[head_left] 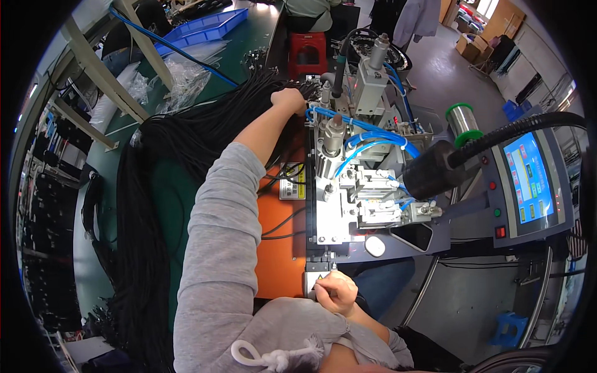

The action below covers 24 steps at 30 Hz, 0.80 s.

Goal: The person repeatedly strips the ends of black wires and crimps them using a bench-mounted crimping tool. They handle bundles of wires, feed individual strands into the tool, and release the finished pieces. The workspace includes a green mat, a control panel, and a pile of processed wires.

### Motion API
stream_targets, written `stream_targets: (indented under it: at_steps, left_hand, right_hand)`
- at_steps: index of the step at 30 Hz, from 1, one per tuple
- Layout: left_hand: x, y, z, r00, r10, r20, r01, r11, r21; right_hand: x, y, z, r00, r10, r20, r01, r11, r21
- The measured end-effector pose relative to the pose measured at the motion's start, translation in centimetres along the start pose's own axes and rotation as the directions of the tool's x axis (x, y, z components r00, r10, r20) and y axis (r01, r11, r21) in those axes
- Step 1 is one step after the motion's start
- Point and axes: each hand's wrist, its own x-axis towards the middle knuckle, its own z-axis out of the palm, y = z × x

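My left arm, in a pushed-up grey sleeve, stretches forward. My left hand [288, 99] is at the far end of a thick bundle of black cables [205, 124], beside the machine; its fingertips are hidden there. Close to my body, my right hand [336, 292] is closed with the fingertips pinched together, next to the small white block with a warning label [314, 281] at the machine's front. What the pinch holds, if anything, is too small to see. The bench-top machine [329, 214] has metal cylinders and blue air hoses [379, 138].
Right of the machine are a touchscreen panel [530, 180], a solder wire spool [463, 123], a black flexible hose [516, 127], a phone [413, 237] and a white mouse [375, 246]. A blue tray [205, 28] sits far left. Beyond, a person sits on a red stool [308, 55].
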Motion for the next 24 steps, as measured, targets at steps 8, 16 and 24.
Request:
stream_targets:
  at_steps: [8, 16, 24]
  left_hand:
    - [-2.3, -6.3, -0.8, 0.966, 0.215, 0.143, 0.118, 0.124, -0.985]
    - [-16.6, -9.8, -5.6, 0.979, 0.019, -0.203, -0.167, -0.496, -0.852]
    - [-24.5, -12.7, -4.7, 0.837, 0.065, -0.543, -0.47, -0.422, -0.775]
  right_hand:
    - [0.3, -0.2, 0.2, 0.999, -0.021, 0.05, 0.028, 0.991, -0.131]
    - [0.1, -0.5, 0.0, 0.99, 0.024, 0.138, 0.015, 0.962, -0.273]
    - [-0.6, -0.4, -0.2, 0.978, 0.087, 0.19, -0.013, 0.934, -0.358]
